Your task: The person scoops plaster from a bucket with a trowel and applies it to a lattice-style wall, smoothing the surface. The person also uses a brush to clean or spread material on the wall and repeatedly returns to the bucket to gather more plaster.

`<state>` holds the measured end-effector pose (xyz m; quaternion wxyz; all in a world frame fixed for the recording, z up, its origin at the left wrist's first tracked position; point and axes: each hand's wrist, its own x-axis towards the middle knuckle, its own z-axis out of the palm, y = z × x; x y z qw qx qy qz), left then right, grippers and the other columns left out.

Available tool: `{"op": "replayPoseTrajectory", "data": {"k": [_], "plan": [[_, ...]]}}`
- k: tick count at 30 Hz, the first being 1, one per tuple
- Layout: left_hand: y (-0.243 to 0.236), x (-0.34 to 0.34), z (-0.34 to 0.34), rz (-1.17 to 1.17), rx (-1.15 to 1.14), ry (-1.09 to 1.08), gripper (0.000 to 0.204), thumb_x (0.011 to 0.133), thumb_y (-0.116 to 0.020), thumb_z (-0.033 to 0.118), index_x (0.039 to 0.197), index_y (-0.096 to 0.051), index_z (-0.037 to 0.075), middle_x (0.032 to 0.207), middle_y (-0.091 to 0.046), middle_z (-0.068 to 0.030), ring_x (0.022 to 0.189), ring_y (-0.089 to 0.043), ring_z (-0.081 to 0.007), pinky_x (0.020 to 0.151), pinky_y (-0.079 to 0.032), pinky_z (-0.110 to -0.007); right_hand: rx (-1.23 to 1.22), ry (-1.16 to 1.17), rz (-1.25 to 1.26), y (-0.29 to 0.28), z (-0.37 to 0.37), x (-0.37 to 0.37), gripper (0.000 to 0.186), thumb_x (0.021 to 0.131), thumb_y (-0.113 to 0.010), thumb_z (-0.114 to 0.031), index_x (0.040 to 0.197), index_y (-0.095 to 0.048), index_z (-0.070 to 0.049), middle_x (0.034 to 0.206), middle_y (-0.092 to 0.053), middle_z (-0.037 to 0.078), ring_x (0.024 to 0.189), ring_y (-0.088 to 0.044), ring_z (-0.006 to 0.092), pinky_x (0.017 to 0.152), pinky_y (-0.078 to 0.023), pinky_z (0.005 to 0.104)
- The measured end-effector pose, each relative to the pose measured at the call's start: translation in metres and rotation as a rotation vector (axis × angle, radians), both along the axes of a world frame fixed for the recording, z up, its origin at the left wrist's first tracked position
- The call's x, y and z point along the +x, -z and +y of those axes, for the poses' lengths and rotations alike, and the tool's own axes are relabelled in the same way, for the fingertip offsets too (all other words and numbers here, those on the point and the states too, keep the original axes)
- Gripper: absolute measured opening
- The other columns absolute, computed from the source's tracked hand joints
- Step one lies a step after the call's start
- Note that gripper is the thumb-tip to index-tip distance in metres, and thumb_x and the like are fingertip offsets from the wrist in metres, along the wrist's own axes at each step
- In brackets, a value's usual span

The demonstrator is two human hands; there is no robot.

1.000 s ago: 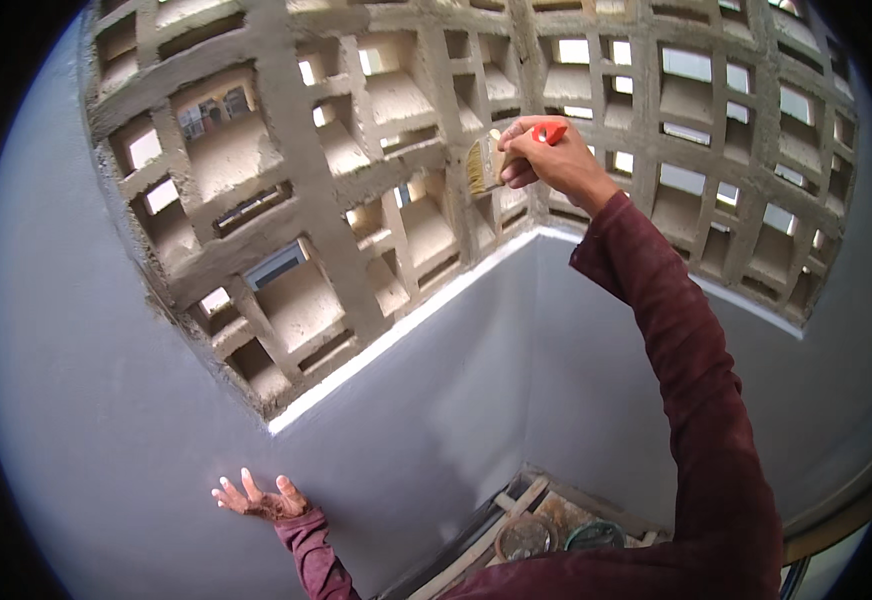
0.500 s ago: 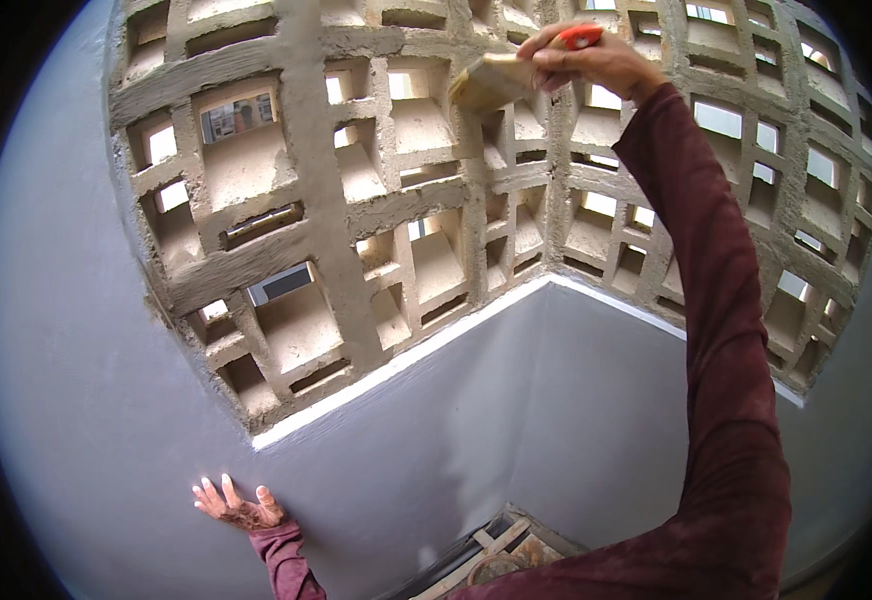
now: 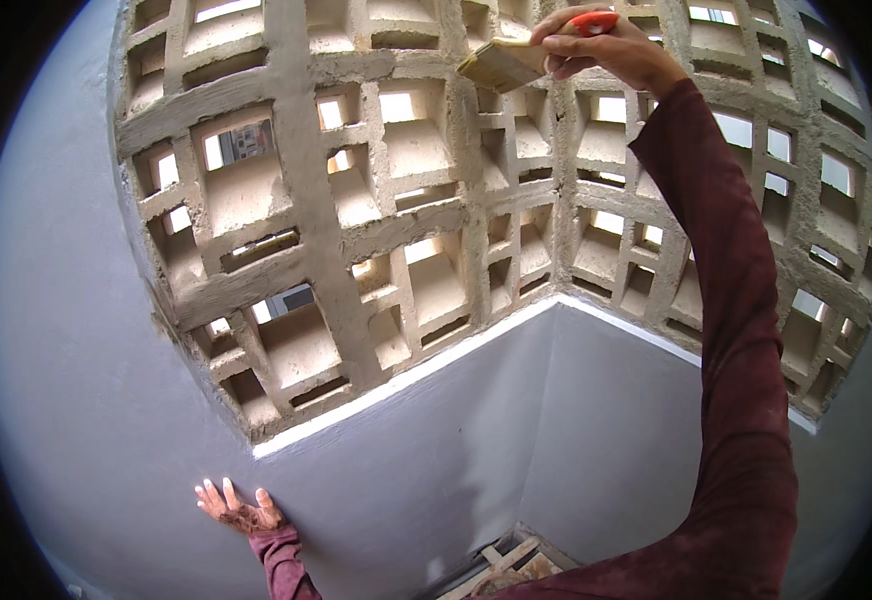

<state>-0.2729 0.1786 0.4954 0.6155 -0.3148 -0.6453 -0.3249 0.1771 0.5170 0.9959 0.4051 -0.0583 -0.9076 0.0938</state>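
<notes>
My right hand (image 3: 611,50) is raised high, closed around a paintbrush (image 3: 496,67) with a red-tipped handle and pale yellowish bristles. The bristles are at the upper part of a concrete lattice screen (image 3: 341,300) full of square and slot openings; contact is unclear. My left hand (image 3: 241,508), fingers spread, rests against the smooth grey-blue wall (image 3: 406,500) below the screen's left part.
A white band (image 3: 326,418) borders the screen's lower edge, bending at the corner where two walls meet. Below is a rough wooden platform (image 3: 511,550), partly hidden by my right arm and body. Daylight shows through the openings.
My right hand and brush have risen and moved right across the screen. The view has shifted upward. My left hand stays spread on the wall, appearing slightly further left than a second ago.
</notes>
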Motion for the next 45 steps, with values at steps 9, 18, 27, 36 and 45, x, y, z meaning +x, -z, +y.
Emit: {"op": "replayPoseTrajectory", "data": {"k": [9, 18, 27, 36, 45], "plan": [[0.001, 0.0, 0.004, -0.004, 0.008, -0.006, 0.055, 0.093, -0.043, 0.05, 0.129, -0.042, 0.01, 0.14, -0.035, -0.0189, 0.134, -0.028, -0.0383, 0.109, -0.015, -0.057, 0.007, -0.006, 0.174, 0.024, -0.001, 0.011, 0.022, 0.089, -0.062, -0.02, 0.1, -0.065, -0.002, 0.082, -0.067, 0.009, 0.069, -0.066, 0.0158, 0.064, -0.057, 0.0283], [-0.002, -0.002, -0.002, 0.037, 0.012, -0.028, 0.056, 0.093, -0.042, 0.051, 0.131, -0.042, 0.011, 0.14, -0.037, -0.0169, 0.134, -0.03, -0.0357, 0.11, -0.015, -0.055, -0.354, 0.054, -0.299, 0.126, -0.009, -0.025, 0.017, 0.086, -0.066, -0.016, 0.096, -0.065, -0.002, 0.076, -0.065, 0.006, 0.064, -0.064, 0.0108, 0.056, -0.055, 0.0228], [0.001, 0.0, 0.003, 0.006, 0.021, 0.009, 0.055, 0.092, -0.045, 0.051, 0.129, -0.044, 0.011, 0.14, -0.036, -0.0178, 0.134, -0.029, -0.0377, 0.11, -0.016, -0.056, -0.289, -0.084, -0.045, 0.102, -0.003, 0.016, 0.022, 0.088, -0.064, -0.023, 0.099, -0.065, -0.004, 0.077, -0.064, 0.005, 0.066, -0.065, 0.0138, 0.062, -0.057, 0.0275], [0.002, -0.003, 0.002, 0.02, 0.016, 0.015, 0.055, 0.092, -0.045, 0.05, 0.13, -0.043, 0.011, 0.141, -0.036, -0.0175, 0.135, -0.028, -0.0372, 0.11, -0.015, -0.056, -0.322, -0.061, 0.056, 0.139, 0.003, -0.008, 0.02, 0.087, -0.066, -0.018, 0.098, -0.066, -0.002, 0.082, -0.064, 0.006, 0.072, -0.064, 0.0129, 0.066, -0.057, 0.0268], [-0.001, -0.001, 0.0, 0.016, 0.01, 0.005, 0.056, 0.092, -0.044, 0.051, 0.13, -0.043, 0.011, 0.141, -0.037, -0.0175, 0.135, -0.028, -0.0367, 0.11, -0.014, -0.055, -0.317, -0.079, -0.145, 0.169, -0.008, -0.03, 0.017, 0.086, -0.066, -0.015, 0.095, -0.065, 0.0, 0.083, -0.062, 0.005, 0.074, -0.063, 0.0128, 0.065, -0.055, 0.0256]]}}
